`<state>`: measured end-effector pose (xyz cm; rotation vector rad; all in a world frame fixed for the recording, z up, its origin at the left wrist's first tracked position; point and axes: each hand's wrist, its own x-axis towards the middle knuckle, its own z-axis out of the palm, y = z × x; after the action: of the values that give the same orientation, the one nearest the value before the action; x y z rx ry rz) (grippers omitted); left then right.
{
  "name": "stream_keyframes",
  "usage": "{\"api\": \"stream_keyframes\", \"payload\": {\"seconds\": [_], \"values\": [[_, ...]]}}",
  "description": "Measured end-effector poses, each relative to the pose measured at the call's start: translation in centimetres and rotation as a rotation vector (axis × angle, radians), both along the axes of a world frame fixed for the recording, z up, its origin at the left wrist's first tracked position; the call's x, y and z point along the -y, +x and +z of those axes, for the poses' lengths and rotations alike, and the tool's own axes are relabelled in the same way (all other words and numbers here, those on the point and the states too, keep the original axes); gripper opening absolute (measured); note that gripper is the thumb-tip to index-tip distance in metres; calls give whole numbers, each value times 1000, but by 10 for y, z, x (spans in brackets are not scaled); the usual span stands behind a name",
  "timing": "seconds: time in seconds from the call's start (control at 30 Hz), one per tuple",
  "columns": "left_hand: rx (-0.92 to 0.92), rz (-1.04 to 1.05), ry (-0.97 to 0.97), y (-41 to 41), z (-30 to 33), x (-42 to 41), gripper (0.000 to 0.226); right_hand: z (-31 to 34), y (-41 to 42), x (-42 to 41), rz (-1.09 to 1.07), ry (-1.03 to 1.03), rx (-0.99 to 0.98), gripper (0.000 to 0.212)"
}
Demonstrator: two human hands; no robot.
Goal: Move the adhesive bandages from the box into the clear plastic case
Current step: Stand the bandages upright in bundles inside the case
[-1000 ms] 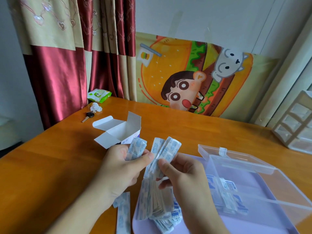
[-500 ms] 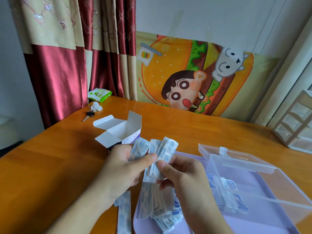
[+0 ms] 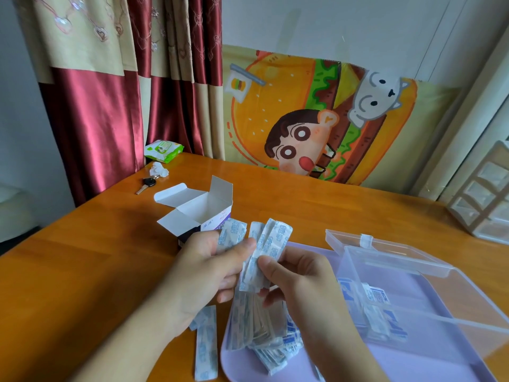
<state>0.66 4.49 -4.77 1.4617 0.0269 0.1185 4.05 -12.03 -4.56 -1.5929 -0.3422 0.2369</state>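
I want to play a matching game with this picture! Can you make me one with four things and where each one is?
Things:
1. key
2. open white box
3. clear plastic case
4. green wipes packet

Places:
A. sitting on the purple tray, lid open
B. at the far table edge, right by the red curtain
C. on the table just beyond the left hand
D. on the table beside a crumpled white tissue

Pairs: 1-D, 2-C, 3-A, 4-B
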Motion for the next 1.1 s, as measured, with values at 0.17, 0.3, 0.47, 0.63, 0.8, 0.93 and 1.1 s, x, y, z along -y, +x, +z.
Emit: {"api": "stream_keyframes", "payload": {"seconds": [0.17, 0.3, 0.47, 0.63, 0.8, 0.93, 1.1], "values": [[31, -18, -3, -1, 1, -1, 28, 4, -3, -1, 22, -22, 66, 22], [71, 11, 201, 2, -9, 4, 38, 0, -12, -11, 68, -155, 217, 28], [-9, 99, 221, 5, -21, 3, 45, -15, -17, -22, -85, -399, 538, 25], [-37, 179, 192, 8, -17, 3, 46, -18, -21, -24, -171, -526, 731, 40], [-47, -5, 114, 7, -11, 7, 35, -20, -17, -26, -49, -606, 811, 114], [-58, -5, 183, 7, -14, 7, 32, -26, -15, -27, -91, -570, 855, 95], [-79, 112, 39, 9, -9, -3, 31, -23, -17, -24, -11, -585, 743, 96]]}}
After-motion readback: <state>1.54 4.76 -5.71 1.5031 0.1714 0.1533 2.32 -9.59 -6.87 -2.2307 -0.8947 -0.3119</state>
